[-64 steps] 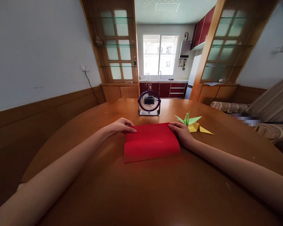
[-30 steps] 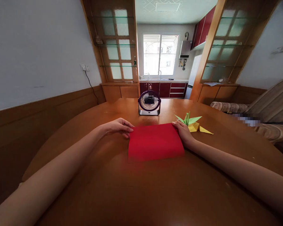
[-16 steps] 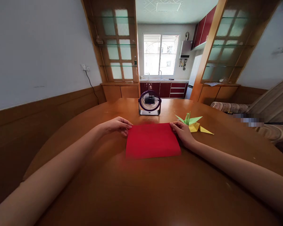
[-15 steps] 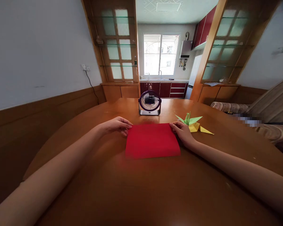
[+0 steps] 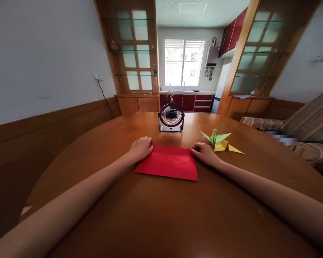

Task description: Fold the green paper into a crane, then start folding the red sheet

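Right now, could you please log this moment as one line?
left hand: on red paper, far left corner | right hand: on far right corner | fan: on table, beyond red paper | origami: near right hand

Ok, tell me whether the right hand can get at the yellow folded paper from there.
Probably yes: the yellow folded paper lies close beside the right hand, with nothing seen blocking it, though that hand's grip would likely have to leave the red paper first.

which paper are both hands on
The red sheet, held between the left hand and right hand; the folded green paper and yellow paper sit to the right.
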Action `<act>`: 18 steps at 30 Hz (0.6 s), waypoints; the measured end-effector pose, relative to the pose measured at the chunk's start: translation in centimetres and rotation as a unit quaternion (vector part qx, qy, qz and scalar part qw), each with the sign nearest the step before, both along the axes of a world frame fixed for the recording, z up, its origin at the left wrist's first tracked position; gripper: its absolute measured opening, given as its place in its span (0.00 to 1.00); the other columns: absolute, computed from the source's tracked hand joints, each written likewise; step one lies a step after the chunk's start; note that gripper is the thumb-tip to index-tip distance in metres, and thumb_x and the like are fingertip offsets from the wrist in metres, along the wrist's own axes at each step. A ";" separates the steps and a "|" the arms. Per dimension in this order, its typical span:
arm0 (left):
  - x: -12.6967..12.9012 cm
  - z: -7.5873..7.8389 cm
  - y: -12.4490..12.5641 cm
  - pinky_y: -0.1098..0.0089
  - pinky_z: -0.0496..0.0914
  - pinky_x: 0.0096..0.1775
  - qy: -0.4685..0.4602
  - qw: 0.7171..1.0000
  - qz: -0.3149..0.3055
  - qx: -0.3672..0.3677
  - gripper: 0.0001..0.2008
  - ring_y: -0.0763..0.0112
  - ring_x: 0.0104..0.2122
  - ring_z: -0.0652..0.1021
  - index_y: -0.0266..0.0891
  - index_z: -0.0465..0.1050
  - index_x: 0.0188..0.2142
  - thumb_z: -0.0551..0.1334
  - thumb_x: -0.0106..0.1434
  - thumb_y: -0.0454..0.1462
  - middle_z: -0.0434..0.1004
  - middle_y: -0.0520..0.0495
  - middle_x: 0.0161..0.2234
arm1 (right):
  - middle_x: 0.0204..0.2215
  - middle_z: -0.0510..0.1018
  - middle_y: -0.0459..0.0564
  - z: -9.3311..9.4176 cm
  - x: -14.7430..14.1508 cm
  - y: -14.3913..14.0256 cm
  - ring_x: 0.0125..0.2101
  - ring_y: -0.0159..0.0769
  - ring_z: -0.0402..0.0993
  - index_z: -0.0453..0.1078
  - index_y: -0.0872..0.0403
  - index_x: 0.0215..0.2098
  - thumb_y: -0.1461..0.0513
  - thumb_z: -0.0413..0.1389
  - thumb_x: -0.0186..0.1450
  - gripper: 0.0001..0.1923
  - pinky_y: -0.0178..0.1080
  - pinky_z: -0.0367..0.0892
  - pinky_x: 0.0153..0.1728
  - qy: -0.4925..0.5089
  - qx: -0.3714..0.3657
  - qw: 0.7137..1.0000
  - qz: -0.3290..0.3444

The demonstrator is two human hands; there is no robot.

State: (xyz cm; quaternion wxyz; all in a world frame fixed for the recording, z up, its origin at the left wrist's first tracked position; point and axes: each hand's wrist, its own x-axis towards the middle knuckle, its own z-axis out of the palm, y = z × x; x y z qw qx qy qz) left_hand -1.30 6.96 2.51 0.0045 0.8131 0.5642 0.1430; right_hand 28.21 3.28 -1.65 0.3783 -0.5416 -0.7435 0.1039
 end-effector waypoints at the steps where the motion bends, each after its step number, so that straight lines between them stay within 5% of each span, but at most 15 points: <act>1: 0.3 -0.2 -0.3 0.57 0.67 0.48 0.013 1.000 -0.001 0.017 0.15 0.50 0.50 0.72 0.32 0.72 0.46 0.55 0.63 0.35 0.73 0.33 0.48 | 0.24 0.77 0.50 0.0 0.0 0.0 0.26 0.37 0.70 0.70 0.54 0.23 0.57 0.56 0.60 0.11 0.38 0.60 0.28 -0.007 0.006 1.000 -0.001; 7: 2.7 -1.1 -2.4 0.58 0.63 0.55 0.094 0.981 -0.120 0.120 0.16 0.55 0.54 0.70 0.35 0.72 0.51 0.55 0.65 0.36 0.69 0.35 0.55 | 0.26 0.76 0.51 -0.1 0.0 0.1 0.28 0.38 0.70 0.69 0.53 0.24 0.58 0.55 0.61 0.10 0.39 0.61 0.29 -0.029 0.014 0.999 -0.007; 11: 4.2 -1.9 -3.9 0.58 0.61 0.58 0.057 0.974 -0.211 0.053 0.21 0.55 0.57 0.69 0.34 0.70 0.55 0.52 0.68 0.42 0.67 0.36 0.58 | 0.26 0.75 0.51 -0.1 0.0 0.0 0.28 0.38 0.69 0.68 0.54 0.24 0.58 0.54 0.62 0.10 0.38 0.60 0.29 -0.036 0.013 0.999 -0.007; 15: 4.6 -2.9 -4.3 0.58 0.54 0.62 0.035 0.975 -0.220 -0.014 0.26 0.57 0.64 0.61 0.35 0.61 0.63 0.47 0.71 0.46 0.58 0.37 0.65 | 0.27 0.76 0.51 -0.2 0.1 0.0 0.28 0.37 0.69 0.69 0.54 0.25 0.59 0.54 0.62 0.10 0.39 0.61 0.30 -0.038 0.010 0.999 -0.010; 18: 4.5 -3.3 -3.9 0.58 0.47 0.65 0.038 0.973 -0.222 -0.043 0.29 0.59 0.67 0.53 0.37 0.53 0.66 0.44 0.71 0.49 0.49 0.38 0.67 | 0.31 0.76 0.52 -0.2 0.1 -0.1 0.30 0.39 0.71 0.71 0.55 0.35 0.59 0.53 0.62 0.08 0.40 0.66 0.33 -0.029 0.015 0.999 -0.019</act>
